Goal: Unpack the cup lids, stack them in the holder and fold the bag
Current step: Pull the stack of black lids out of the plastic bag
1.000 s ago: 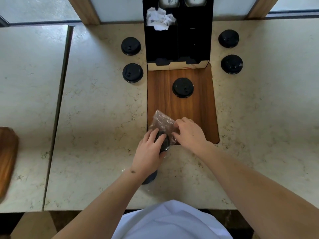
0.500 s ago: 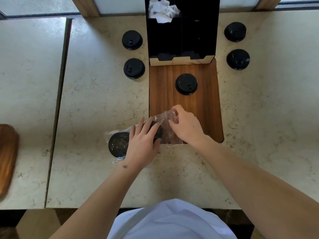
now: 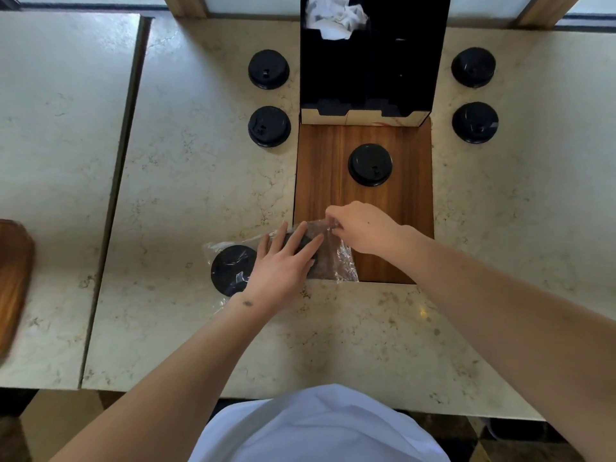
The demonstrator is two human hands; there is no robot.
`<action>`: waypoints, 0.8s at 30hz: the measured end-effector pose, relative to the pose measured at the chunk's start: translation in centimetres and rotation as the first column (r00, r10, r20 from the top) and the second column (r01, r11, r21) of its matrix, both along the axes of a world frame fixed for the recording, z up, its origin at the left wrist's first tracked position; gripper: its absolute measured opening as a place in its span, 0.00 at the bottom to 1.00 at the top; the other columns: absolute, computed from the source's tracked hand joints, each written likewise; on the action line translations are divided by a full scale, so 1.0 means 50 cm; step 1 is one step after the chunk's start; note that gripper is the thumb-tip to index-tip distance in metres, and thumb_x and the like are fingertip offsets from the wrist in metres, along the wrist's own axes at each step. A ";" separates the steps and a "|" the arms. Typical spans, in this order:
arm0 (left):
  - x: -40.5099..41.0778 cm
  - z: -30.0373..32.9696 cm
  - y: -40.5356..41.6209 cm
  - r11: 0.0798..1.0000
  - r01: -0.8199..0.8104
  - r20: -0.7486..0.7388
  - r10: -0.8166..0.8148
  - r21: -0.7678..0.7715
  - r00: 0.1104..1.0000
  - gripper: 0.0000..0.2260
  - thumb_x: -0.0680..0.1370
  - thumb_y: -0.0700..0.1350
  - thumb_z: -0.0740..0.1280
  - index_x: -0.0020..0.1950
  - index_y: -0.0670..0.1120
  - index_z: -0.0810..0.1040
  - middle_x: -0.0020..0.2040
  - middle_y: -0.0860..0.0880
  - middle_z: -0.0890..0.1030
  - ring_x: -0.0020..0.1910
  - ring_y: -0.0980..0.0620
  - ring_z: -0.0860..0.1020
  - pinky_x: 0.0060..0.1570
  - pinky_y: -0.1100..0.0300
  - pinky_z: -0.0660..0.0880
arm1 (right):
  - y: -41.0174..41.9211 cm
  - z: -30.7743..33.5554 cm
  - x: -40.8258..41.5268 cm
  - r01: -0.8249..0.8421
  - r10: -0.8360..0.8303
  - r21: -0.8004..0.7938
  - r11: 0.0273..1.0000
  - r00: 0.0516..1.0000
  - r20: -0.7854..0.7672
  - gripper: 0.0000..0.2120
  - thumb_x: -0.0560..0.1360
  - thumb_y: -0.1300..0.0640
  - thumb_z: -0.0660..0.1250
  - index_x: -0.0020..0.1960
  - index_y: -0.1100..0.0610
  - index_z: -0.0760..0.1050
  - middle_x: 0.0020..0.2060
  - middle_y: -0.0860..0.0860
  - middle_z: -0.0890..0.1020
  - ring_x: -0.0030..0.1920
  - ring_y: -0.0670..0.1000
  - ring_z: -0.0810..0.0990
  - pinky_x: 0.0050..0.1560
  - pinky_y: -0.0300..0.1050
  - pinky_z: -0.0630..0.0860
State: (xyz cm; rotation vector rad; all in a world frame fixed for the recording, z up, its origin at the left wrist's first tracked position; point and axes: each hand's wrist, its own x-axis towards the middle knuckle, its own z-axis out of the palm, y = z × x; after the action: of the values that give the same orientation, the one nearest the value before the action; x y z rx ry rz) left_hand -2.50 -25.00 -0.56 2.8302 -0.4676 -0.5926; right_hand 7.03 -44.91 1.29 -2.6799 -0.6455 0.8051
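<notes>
A clear plastic bag point(image 3: 336, 261) lies on its side across the counter's near middle, with black cup lids point(image 3: 231, 270) stacked inside it. My left hand point(image 3: 283, 261) rests on top of the bagged lids, fingers straight. My right hand point(image 3: 363, 228) pinches the bag's open right end over the wooden board point(image 3: 410, 195). One loose black lid point(image 3: 370, 165) sits on the board. The black holder point(image 3: 366, 71) stands behind it, with crumpled white paper point(image 3: 333, 18) in its left slot.
Two loose black lids point(image 3: 268, 69) point(image 3: 269, 126) lie left of the holder and two point(image 3: 473, 67) point(image 3: 475, 122) right of it. A gap point(image 3: 113, 208) separates this marble counter from another on the left, where a brown wooden object point(image 3: 13, 278) shows at the edge.
The bag of lids went from upright under both hands to lying on its side, stretched leftward. My right hand moved up to the bag's open end and now pinches it.
</notes>
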 end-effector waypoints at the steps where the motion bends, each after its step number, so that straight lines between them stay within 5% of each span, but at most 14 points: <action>1: 0.000 0.000 0.001 1.000 0.015 -0.005 -0.015 0.012 1.000 0.26 0.84 0.60 0.50 0.82 0.58 0.53 0.84 0.48 0.53 0.82 0.37 0.48 0.77 0.33 0.50 | 0.000 -0.001 -0.002 -0.002 0.002 0.002 1.000 1.000 0.011 0.04 0.83 0.59 0.64 0.55 0.52 0.76 0.45 0.51 0.82 0.41 0.50 0.80 0.38 0.41 0.75; 13: -0.005 -0.007 0.004 0.997 0.047 0.007 -0.047 0.068 0.999 0.25 0.84 0.61 0.53 0.82 0.60 0.55 0.84 0.46 0.50 0.82 0.36 0.46 0.78 0.34 0.48 | -0.111 -0.016 -0.041 0.163 -0.146 0.192 0.968 0.985 -0.096 0.06 0.80 0.58 0.70 0.46 0.49 0.80 0.41 0.42 0.81 0.42 0.42 0.80 0.47 0.43 0.80; 15: -0.005 -0.009 0.007 0.996 0.050 0.007 -0.050 0.071 0.999 0.25 0.84 0.61 0.53 0.82 0.60 0.55 0.84 0.47 0.50 0.82 0.36 0.45 0.78 0.35 0.48 | -0.135 -0.016 -0.047 0.293 -0.258 0.246 0.924 0.952 -0.166 0.04 0.80 0.56 0.69 0.52 0.49 0.82 0.43 0.40 0.82 0.43 0.40 0.82 0.50 0.43 0.82; 19: -0.007 -0.010 0.005 0.998 0.032 0.015 -0.032 0.050 0.999 0.25 0.84 0.61 0.54 0.81 0.59 0.57 0.84 0.47 0.51 0.82 0.36 0.47 0.78 0.34 0.50 | -0.112 -0.009 -0.080 0.654 -0.635 0.331 0.680 0.752 -0.179 0.24 0.79 0.47 0.70 0.73 0.48 0.67 0.43 0.43 0.83 0.39 0.41 0.84 0.40 0.38 0.81; 21: -0.009 -0.010 0.000 0.999 0.011 0.008 -0.011 0.050 1.000 0.25 0.84 0.61 0.54 0.81 0.60 0.57 0.84 0.47 0.51 0.82 0.36 0.47 0.78 0.34 0.50 | -0.074 -0.005 -0.106 0.749 -0.754 0.321 0.580 0.642 -0.137 0.24 0.77 0.41 0.71 0.66 0.50 0.69 0.39 0.45 0.82 0.35 0.42 0.82 0.34 0.36 0.77; 24: -0.018 -0.007 -0.008 0.999 -0.017 0.010 0.016 0.052 1.000 0.25 0.84 0.60 0.54 0.81 0.59 0.57 0.84 0.46 0.51 0.81 0.36 0.48 0.78 0.35 0.51 | -0.010 -0.012 -0.144 0.750 -0.742 0.174 0.638 0.659 -0.121 0.18 0.75 0.34 0.68 0.45 0.49 0.75 0.35 0.44 0.80 0.34 0.43 0.80 0.31 0.37 0.71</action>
State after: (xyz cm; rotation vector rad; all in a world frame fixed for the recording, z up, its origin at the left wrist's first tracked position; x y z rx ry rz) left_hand -3.38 -25.41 -0.90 2.8839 -0.4360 -0.5970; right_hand -0.18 -45.44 0.68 -2.3691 0.3993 0.4953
